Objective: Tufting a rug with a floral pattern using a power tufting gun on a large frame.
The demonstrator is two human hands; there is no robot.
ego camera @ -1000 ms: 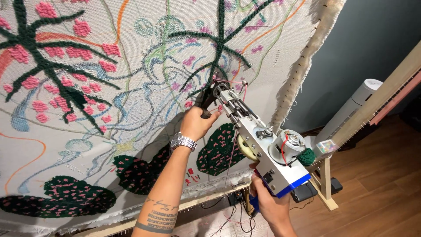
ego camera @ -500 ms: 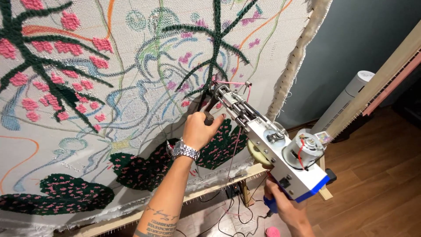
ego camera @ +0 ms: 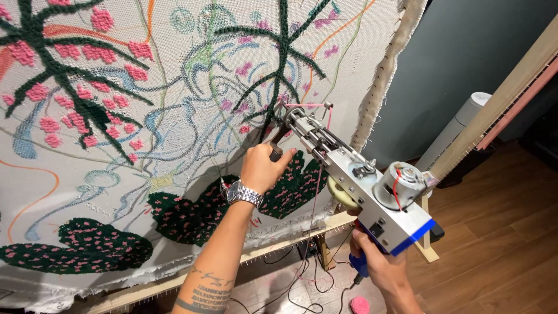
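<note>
The tufting gun (ego camera: 354,177), a silver metal body with a blue back end and a small round motor on top, is held up at an angle with its needle end against the stretched backing cloth (ego camera: 174,145), right at the lower tip of a dark green branching shape dotted with pink. Compared with a second ago, the gun's tip sits a little lower and further left on the cloth and its body has tilted further out toward the camera, so the work has moved down along the green stem toward the dark green, pink-flecked patch (ego camera: 290,186) below it. A pink yarn (ego camera: 318,174) runs from the needle end down past the gun toward the floor. The left hand (ego camera: 261,168) is wrapped closed around the black front handle just behind the needle, wrist bent back, a metal watch (ego camera: 244,193) on the wrist; half a second ago it sat higher on the cloth. The right hand (ego camera: 378,267) is closed around the blue rear grip under the gun's back end, fingers curled tight; whether a trigger is pressed cannot be told. The cloth is pinned over a wooden frame (ego camera: 290,241), whose lower bar crosses below the hands, with frayed cloth edge at the right. Below lie loose black cables and a small pink yarn ball (ego camera: 360,304) on the wooden floor (ego camera: 494,256).
</note>
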